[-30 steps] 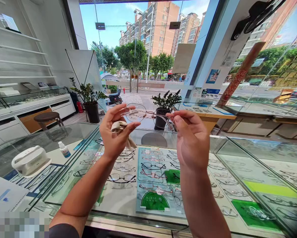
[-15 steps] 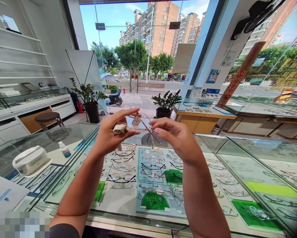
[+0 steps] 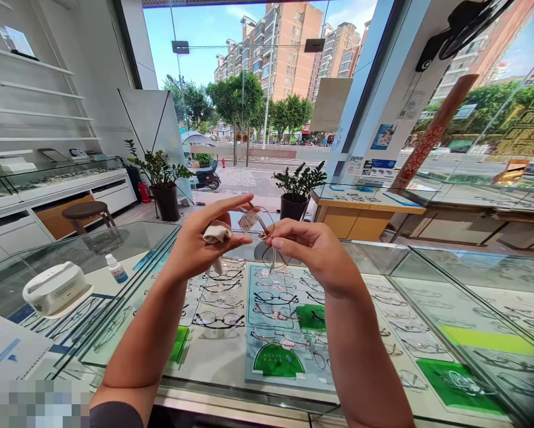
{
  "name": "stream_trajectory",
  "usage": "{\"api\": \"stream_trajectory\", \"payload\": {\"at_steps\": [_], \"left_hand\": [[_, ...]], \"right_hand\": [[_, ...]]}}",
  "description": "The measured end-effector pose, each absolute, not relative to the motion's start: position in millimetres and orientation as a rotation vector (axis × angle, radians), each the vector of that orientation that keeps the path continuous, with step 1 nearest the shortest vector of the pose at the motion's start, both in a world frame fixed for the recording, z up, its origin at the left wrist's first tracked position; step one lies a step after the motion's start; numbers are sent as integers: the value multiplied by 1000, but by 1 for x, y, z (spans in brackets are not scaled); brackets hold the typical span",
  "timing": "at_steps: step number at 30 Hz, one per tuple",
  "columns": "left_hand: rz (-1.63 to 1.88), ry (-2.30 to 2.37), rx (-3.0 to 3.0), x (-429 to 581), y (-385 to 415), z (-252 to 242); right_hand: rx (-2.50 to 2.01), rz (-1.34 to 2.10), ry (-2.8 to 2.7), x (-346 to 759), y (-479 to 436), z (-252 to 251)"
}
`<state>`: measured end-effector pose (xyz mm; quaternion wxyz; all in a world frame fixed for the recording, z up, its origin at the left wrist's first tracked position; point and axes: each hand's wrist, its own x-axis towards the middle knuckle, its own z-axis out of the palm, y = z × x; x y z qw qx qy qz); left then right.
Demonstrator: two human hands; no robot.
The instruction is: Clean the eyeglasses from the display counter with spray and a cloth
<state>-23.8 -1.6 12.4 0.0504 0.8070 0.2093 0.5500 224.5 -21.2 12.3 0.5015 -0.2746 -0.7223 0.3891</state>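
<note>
Thin, round-rimmed glasses point(image 3: 249, 222) tilted at twelve o'clock above the smooth glass counter point(image 3: 217, 359). The left hand point(image 3: 200, 241) held one rim between spaced thumb and forefinger, crumpled cloth point(image 3: 216, 233) against its palm; the right hand point(image 3: 317, 252) pinched the frame.

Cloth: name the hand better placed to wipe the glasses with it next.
Left hand, I'd judge: it holds the crumpled cloth, while the right hand pinches the glasses near their middle.
</note>
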Motion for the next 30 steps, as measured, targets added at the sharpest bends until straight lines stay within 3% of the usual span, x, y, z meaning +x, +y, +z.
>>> {"api": "stream_trajectory", "payload": {"at_steps": [4, 9, 15, 20, 30], "left_hand": [[1702, 693, 2385, -20, -2, 12], [2183, 955, 2104, -4, -11, 6], [1770, 897, 2154, 18, -19, -2], [1745, 914, 1951, 24, -16, -6], [1603, 1125, 2083, -11, -24, 8]], "right_hand": [[-649, 877, -1691, 224, -18, 8], [-716, 561, -1579, 217, -17, 4], [-739, 157, -1595, 195, -24, -3], [-776, -43, -1638, 185, -30, -7], [-784, 166, -1780, 199, -48, 1]]}}
